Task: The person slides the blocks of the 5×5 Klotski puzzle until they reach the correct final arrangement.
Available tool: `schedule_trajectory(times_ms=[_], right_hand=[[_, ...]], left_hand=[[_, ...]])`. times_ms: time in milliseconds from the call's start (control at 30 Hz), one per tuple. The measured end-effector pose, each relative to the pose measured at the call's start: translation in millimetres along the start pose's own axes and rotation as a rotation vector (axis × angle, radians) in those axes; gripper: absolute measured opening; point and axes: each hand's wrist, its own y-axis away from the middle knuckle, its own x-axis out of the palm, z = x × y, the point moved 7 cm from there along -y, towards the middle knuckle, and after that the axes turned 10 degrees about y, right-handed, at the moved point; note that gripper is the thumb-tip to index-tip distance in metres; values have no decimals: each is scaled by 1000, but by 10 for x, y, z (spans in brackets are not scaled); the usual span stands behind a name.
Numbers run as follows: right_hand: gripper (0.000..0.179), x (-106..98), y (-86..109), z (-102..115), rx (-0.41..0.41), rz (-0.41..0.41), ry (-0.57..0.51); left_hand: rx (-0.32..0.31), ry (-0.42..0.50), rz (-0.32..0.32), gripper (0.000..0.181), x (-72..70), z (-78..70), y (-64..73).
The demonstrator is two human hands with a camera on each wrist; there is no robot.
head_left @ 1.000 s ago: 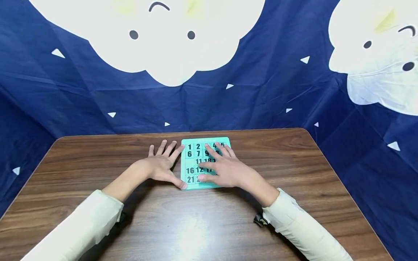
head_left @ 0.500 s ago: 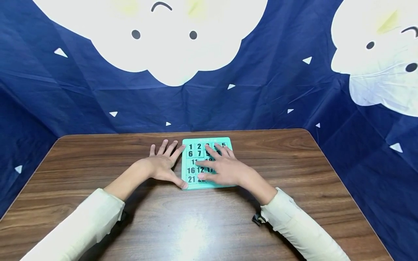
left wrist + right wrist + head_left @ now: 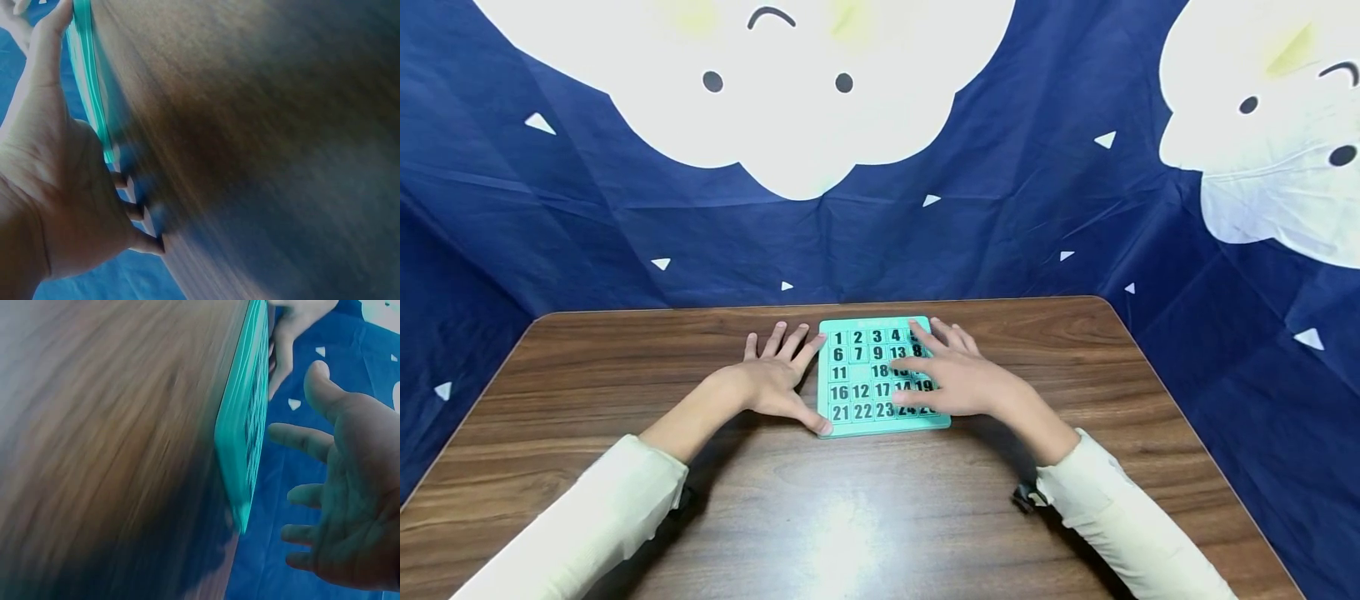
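Observation:
A teal sliding number puzzle (image 3: 880, 429) lies flat on the table, its black-numbered tiles in rows. The 11 tile (image 3: 839, 372) sits at the left end of the third row, with a blank slot between it and the 18 tile (image 3: 880, 372). My left hand (image 3: 767, 385) is spread along the puzzle's left side, thumb and index fingertip at its edge. Over the right columns hovers my right hand (image 3: 966, 379), fingers spread and holding nothing, covering some tiles. The right wrist view shows this hand (image 3: 356, 487) apart from the puzzle's side (image 3: 234, 437).
The brown wood-grain table (image 3: 760, 517) extends around the puzzle, its far edge close behind. A blue cloth backdrop (image 3: 865, 250) with white cloud shapes hangs behind and to the sides.
The 11 tile has slid left from the second column to the first under my right fingers. My right hand has then moved right, uncovering middle tiles. My left hand stays in place.

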Motion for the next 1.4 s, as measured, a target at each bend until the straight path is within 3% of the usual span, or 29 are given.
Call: schedule_trajectory(times_ms=[233, 433, 667, 1000, 1400], right_hand=[[63, -31, 178, -195, 10, -22, -26], [62, -14, 145, -152, -27, -30, -36], [61, 4, 85, -142, -13, -18, -43], [54, -53, 158, -426, 46, -53, -66], [61, 53, 77, -321, -3, -35, -91]], left_hand=[[3, -9, -1, 162, 21, 0, -15], [0, -6, -6, 162, 12, -13, -8], [-8, -8, 3, 161, 14, 10, -21], [-17, -11, 13, 162, 16, 3, -28], [-21, -12, 15, 162, 20, 2, -25]])
